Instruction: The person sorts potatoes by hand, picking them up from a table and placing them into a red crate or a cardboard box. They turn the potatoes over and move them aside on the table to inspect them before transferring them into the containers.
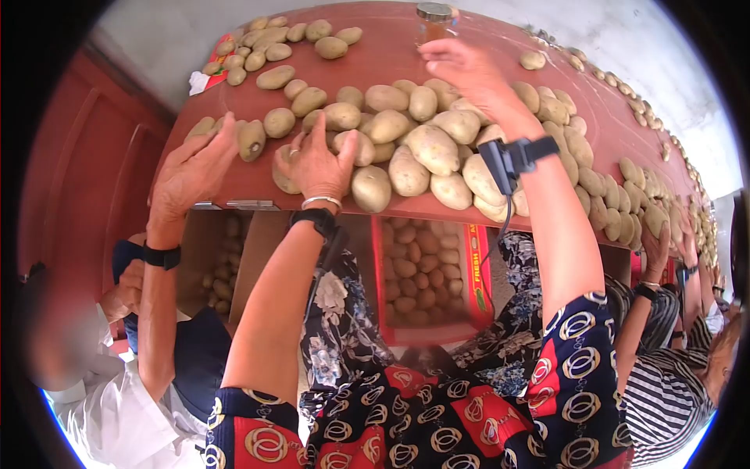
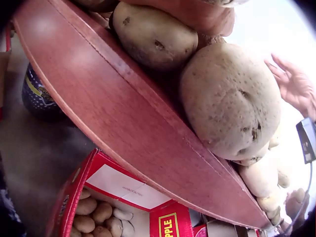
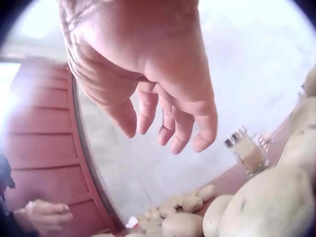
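A long red table [image 1: 391,59] is covered with a heap of potatoes [image 1: 433,148]. My left hand [image 1: 312,160] rests with spread fingers on potatoes at the near edge, its palm over one potato [image 2: 153,34] next to a big speckled one [image 2: 229,98]. My right hand [image 1: 461,66] hovers above the far side of the heap, close to a small glass jar [image 1: 434,17]. In the right wrist view its fingers [image 3: 168,123] hang loose and hold nothing, with the jar [image 3: 247,150] beyond them.
Under the table edge stands a red cardboard box [image 1: 473,273] filled with potatoes; its flap [image 2: 168,224] reads APPLE. Another person's hand [image 1: 195,160] lies on the table at my left. More people [image 1: 656,250] reach onto the table at the right.
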A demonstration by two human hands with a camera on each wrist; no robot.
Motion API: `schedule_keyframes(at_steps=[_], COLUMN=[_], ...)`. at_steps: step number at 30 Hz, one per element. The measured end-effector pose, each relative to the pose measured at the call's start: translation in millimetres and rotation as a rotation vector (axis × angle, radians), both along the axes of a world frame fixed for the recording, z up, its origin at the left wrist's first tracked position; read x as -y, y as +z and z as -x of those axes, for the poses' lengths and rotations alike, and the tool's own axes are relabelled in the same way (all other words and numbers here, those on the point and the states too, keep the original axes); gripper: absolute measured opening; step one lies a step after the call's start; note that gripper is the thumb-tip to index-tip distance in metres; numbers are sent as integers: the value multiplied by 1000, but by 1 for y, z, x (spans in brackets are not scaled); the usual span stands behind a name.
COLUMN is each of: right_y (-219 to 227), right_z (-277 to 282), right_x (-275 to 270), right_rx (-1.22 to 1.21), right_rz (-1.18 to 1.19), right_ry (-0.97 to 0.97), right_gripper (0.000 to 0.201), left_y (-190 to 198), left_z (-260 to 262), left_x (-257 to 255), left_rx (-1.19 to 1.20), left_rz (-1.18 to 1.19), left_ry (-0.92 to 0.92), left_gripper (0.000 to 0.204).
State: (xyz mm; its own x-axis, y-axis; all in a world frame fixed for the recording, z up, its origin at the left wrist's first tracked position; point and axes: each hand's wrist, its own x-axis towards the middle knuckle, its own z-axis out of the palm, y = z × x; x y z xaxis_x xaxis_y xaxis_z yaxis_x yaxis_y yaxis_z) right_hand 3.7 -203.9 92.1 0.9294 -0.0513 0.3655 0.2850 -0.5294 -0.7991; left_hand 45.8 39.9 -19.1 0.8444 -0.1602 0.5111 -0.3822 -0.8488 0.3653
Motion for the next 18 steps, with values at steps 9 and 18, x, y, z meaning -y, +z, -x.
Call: schedule_keyframes(at_steps=[9,18], right_y=[-2,-69], right_z=[150,160], right_x=[63,46], right_rx=[148,191], right_rz=[-560,-53], right_ry=[-447,-521], right_gripper=[28,39], left_y=[-16,-17], left_z=[-13,-18], left_x=[-15,-16], left_rx=[10,22], left_rz=[-20,-124], left_ry=[-6,54], left_gripper=[68,66])
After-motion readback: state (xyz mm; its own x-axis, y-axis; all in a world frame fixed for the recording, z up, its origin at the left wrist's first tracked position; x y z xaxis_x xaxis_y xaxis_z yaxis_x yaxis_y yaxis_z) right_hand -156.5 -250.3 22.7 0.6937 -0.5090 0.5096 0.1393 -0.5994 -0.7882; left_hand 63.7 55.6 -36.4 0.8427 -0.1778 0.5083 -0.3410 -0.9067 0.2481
